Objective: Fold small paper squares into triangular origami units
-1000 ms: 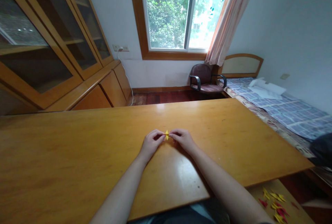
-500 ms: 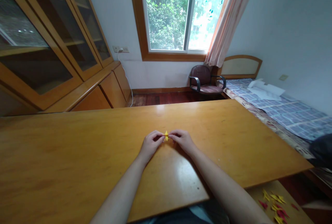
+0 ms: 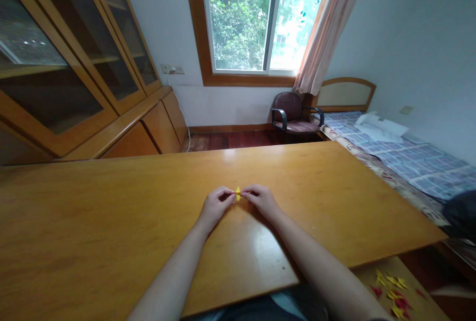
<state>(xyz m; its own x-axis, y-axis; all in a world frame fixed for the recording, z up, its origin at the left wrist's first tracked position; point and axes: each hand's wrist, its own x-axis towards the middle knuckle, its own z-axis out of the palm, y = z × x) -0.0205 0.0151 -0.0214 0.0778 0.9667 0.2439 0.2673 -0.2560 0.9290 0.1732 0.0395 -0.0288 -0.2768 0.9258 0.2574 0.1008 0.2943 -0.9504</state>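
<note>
Over the table (image 3: 104,222), the left hand (image 3: 217,203) gripped a small yellow folded piece (image 3: 238,193) from nine o'clock in a closed pinch; the right hand (image 3: 263,199) did likewise from three. The left forearm (image 3: 174,271) slanted back toward seven o'clock, the right forearm (image 3: 320,261) between four and five.

Small pointed yellow piece (image 3: 238,194): bright, of one colour
Long honey-brown wooden table (image 3: 111,222): faint darker grain
Small scattered pointed pieces (image 3: 392,294): some red, some yellow
Flat blue-grey cloth bedsheet (image 3: 427,162): plaid pattern
Padded maroon armchair (image 3: 291,108): black armrests (image 3: 284,120)
</note>
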